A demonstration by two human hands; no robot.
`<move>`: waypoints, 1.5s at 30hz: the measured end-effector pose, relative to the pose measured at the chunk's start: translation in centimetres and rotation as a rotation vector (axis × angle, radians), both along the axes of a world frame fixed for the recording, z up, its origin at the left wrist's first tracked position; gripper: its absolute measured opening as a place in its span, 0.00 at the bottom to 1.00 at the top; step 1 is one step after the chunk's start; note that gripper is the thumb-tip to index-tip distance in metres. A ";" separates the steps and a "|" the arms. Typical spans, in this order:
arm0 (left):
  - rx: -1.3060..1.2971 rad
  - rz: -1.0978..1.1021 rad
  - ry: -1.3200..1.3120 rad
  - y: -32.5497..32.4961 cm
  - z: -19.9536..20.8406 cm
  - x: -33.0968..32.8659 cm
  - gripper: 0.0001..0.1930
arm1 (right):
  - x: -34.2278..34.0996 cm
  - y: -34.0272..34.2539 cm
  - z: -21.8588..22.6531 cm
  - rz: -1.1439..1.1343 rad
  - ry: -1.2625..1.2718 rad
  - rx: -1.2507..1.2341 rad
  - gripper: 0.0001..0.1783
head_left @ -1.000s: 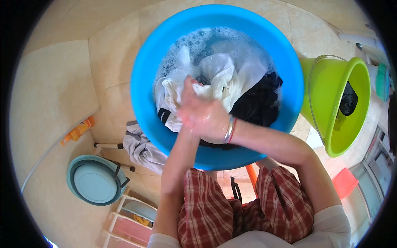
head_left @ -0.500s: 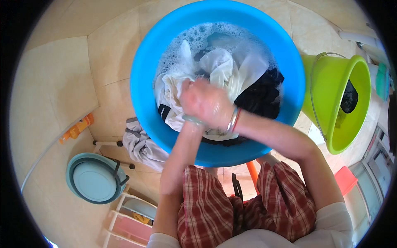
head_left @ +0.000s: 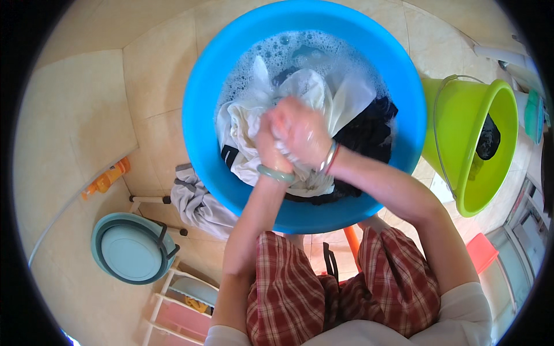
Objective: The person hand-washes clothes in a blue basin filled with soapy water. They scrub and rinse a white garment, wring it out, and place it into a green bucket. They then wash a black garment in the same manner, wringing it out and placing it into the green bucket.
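White garment [head_left: 245, 128]: in soapy water [head_left: 254, 49] inside the blue basin [head_left: 199, 115]. Black label [head_left: 229, 156]: at its left edge; marking too small to read. Left hand [head_left: 270, 144] and right hand [head_left: 304, 131]: curled closed together, gripping its fabric. Green bucket [head_left: 457, 132]: right of basin.

Bright, soft light; heavy fisheye distort. w/ blk corners; R grip [head_left: 306, 131] blurry.

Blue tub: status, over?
Left hand and right hand together at white garment, grip blurred. Garment bunched in sudsy blue tub. Dark clothing crowded alongside, right.
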State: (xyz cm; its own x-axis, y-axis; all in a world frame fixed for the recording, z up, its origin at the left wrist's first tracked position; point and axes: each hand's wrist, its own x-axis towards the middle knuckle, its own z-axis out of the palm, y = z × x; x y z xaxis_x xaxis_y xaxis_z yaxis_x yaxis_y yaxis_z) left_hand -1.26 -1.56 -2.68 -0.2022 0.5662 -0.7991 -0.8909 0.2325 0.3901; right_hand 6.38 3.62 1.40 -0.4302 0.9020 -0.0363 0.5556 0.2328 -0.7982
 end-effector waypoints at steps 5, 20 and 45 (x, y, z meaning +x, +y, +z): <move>0.052 -0.110 0.244 -0.4 0.8 -0.8 0.13 | -0.7 -0.4 -0.1 0.245 -0.117 0.144 0.12; 0.124 -0.082 0.040 5.2 -5.3 -2.6 0.24 | 4.5 9.0 -8.0 0.324 -0.652 0.069 0.20; -0.048 -0.009 0.000 3.6 2.7 0.0 0.13 | 0.6 5.4 -3.2 -0.048 -0.016 0.156 0.06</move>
